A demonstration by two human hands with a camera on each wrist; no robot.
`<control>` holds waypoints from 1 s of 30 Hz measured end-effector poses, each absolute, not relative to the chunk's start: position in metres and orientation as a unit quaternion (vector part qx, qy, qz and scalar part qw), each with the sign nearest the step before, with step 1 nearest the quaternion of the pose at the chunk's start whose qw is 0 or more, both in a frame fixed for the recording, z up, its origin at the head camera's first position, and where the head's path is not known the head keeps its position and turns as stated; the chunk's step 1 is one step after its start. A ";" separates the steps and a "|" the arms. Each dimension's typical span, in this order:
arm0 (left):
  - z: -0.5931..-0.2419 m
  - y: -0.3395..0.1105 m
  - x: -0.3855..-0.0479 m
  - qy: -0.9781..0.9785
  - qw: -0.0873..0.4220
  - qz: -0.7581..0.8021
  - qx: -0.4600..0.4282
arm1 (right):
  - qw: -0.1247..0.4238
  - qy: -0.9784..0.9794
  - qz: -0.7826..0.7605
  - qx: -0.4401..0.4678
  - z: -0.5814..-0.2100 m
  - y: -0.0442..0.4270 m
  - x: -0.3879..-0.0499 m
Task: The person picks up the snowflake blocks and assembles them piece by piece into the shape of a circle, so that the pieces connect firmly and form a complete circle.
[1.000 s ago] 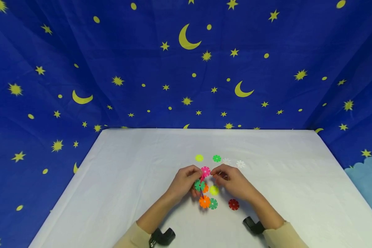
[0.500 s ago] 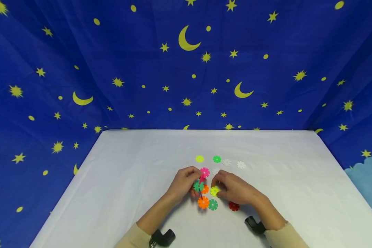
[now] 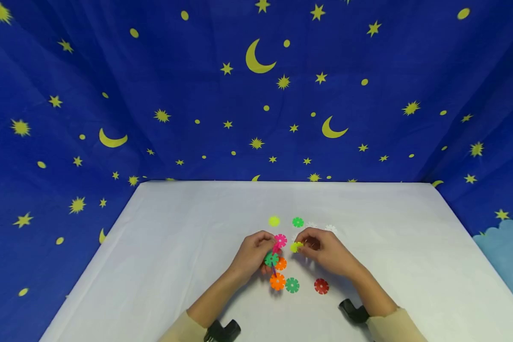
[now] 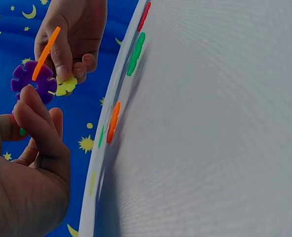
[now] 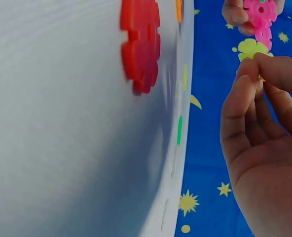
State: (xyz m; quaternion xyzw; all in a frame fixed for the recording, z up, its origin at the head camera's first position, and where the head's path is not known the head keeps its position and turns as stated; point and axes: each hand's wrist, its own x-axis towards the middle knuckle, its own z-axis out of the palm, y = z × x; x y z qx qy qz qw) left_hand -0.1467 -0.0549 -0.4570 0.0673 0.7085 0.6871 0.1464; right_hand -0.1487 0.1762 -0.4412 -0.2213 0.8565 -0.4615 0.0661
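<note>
My left hand (image 3: 251, 254) holds a joined cluster of notched discs: pink (image 3: 280, 240), green (image 3: 271, 259), orange (image 3: 277, 281) and, in the left wrist view, purple (image 4: 26, 79). Thumb and fingertips of my right hand (image 3: 328, 251) pinch a yellow disc (image 3: 296, 247) just right of the pink one. The right wrist view shows this yellow disc (image 5: 251, 49) close to the pink discs (image 5: 261, 11); whether they touch I cannot tell. Part of the cluster is hidden behind the left fingers.
On the white table (image 3: 188, 228) lie a yellow disc (image 3: 274, 221), a light green one (image 3: 298, 222), white ones (image 3: 331, 228) behind my right hand, an orange one (image 3: 281, 263), a darker green one (image 3: 292, 285) and a red one (image 3: 321, 286). A starry blue cloth (image 3: 205, 95) hangs behind.
My right hand went down to the yellow disc on the table, took hold of it and lifted it towards the pink disc. My left hand has stayed nearly still, holding the cluster.
</note>
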 end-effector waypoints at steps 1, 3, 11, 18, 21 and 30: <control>-0.457 -0.055 -0.146 0.709 0.147 0.687 0.066 | 0.064 0.856 -0.465 -0.219 -0.441 0.176 -0.148; -0.458 -0.056 -0.145 0.707 0.149 0.688 0.066 | 0.058 0.854 -0.472 -0.213 -0.442 0.174 -0.147; -0.458 -0.055 -0.142 0.722 0.145 0.672 0.072 | 0.019 0.846 -0.502 -0.182 -0.444 0.169 -0.145; -0.457 -0.054 -0.139 0.720 0.153 0.672 0.082 | 0.023 0.839 -0.513 -0.178 -0.446 0.168 -0.145; -0.456 -0.055 -0.140 0.723 0.150 0.669 0.085 | 0.022 0.839 -0.514 -0.179 -0.445 0.167 -0.145; -0.456 -0.054 -0.140 0.727 0.150 0.666 0.074 | 0.011 0.846 -0.500 -0.187 -0.442 0.167 -0.144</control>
